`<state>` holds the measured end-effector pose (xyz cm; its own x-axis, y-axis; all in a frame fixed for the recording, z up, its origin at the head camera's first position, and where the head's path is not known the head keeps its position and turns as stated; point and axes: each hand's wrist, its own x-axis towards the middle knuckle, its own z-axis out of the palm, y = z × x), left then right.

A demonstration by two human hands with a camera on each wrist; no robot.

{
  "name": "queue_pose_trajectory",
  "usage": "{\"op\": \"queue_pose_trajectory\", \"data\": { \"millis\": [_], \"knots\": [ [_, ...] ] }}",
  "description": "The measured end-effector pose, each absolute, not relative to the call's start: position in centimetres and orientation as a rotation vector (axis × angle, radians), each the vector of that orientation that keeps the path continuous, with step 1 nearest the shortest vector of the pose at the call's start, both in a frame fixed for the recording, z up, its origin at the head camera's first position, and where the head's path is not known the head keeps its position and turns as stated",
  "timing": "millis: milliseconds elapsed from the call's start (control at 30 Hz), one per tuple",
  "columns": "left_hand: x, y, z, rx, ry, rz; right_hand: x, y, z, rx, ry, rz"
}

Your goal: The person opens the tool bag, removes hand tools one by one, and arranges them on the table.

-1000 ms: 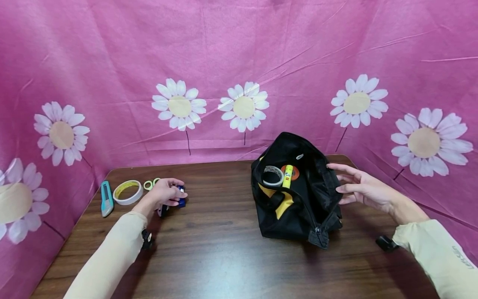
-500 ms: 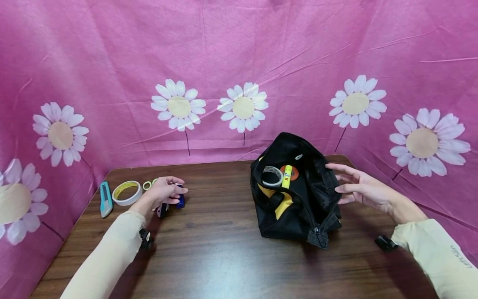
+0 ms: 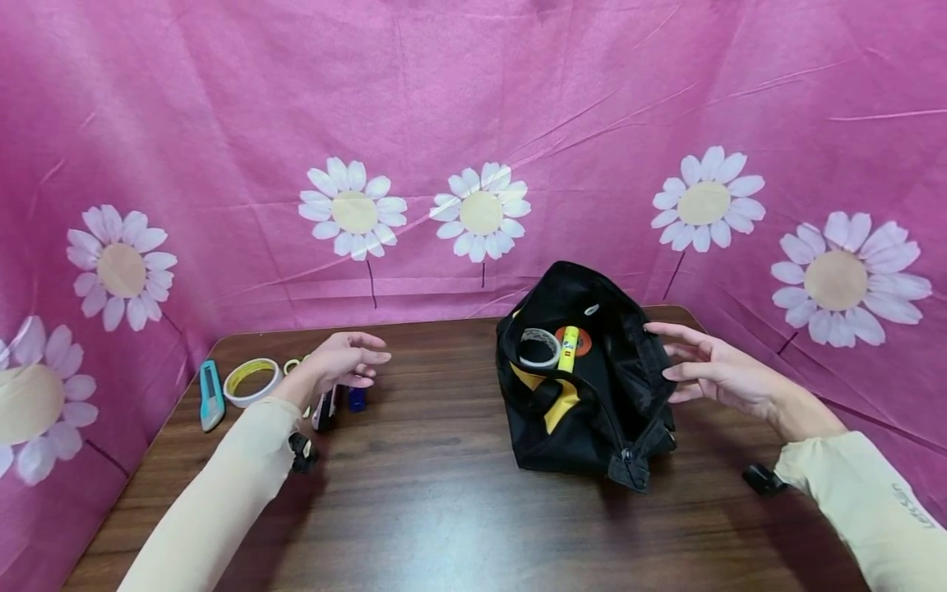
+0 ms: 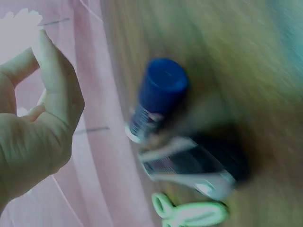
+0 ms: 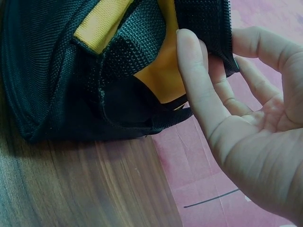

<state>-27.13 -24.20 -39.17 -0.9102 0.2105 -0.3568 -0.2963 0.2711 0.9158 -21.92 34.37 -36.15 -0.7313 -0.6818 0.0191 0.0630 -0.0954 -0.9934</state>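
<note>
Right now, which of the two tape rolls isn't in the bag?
The yellow-lined roll, lying on the table beside the teal cutter. The other roll, with a pale lining, is inside the bag.

a creased pink cloth backdrop point(image 3: 577, 107) printed with large white-petalled, cream-centred daisies point(image 3: 481, 213) hangs behind a dark brown wood-grained table point(image 3: 414, 444), whose top shows a pale patch of reflected light point(image 3: 459, 526).

From the table's point(image 3: 444, 501) middle, the bag point(image 3: 555, 448) is set towards two o'clock, tape roll point(image 3: 543, 335) and glue stick point(image 3: 568, 349) held inside; towards ten o'clock are ranged, left to right, cutter point(image 3: 211, 396), second tape roll point(image 3: 247, 401), scissors point(image 4: 201, 213), stapler point(image 3: 323, 410) and capped tube point(image 3: 358, 400).
</note>
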Motion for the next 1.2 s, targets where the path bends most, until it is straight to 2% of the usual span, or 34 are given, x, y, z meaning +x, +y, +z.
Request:
{"op": "queue_pose_trajectory", "data": {
  "millis": [300,833,1200],
  "knots": [
    [-28.3,-19.0,-35.8,0.073,2.069,1.633,-22.0,34.3,-36.1,-0.656,1.689,-1.866],
    [-28.5,-5.7,-26.3,0.409,1.922,1.615,-21.9,34.4,-36.1,-0.668,1.671,-1.873],
    [-29.9,0.6,-24.9,0.448,1.797,1.600,-22.0,34.5,-36.4,-0.599,1.705,-1.880]
  ]
}}
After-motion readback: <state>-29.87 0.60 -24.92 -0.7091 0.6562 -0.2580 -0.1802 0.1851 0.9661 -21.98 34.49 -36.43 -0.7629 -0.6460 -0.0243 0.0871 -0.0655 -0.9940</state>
